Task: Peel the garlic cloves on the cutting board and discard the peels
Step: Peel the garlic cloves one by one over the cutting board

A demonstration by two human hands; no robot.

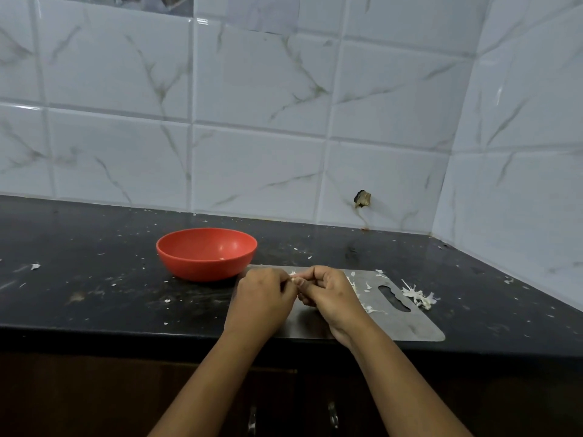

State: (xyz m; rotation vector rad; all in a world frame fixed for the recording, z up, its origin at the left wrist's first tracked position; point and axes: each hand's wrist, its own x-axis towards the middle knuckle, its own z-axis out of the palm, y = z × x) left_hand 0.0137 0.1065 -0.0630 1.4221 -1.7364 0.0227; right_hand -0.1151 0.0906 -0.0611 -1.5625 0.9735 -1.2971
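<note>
Head view only. Holding a small garlic clove [294,280] between fingertips of both hands, above the near-left part of the grey cutting board [410,323]. Left hand [262,298] curled, fingers folded in, pinching the clove from the left. Right hand [328,294] curled too, thumb and forefinger pinching the same clove from the right, knuckles up. Hands touching at the fingertips. Bit of white skin sticking up off the clove; cannot tell how much peel is on it. Board flat on the black counter [94,279], near front edge, handle slot [394,298] at right end. Loose peel scraps [367,285] on board just right of right hand. Bigger peel pile [418,296] on counter, right at board's right edge beyond the slot. Red bowl [206,253] upright on counter, just beside board's far-left corner, near left hand but apart. Small pale piece inside bowl, too small to name. White flecks all over counter. Marbled white tile wall [252,121] behind and to the right, dark chipped hole [362,199] low down. Dark cabinet front below, two metal handles [252,421].
</note>
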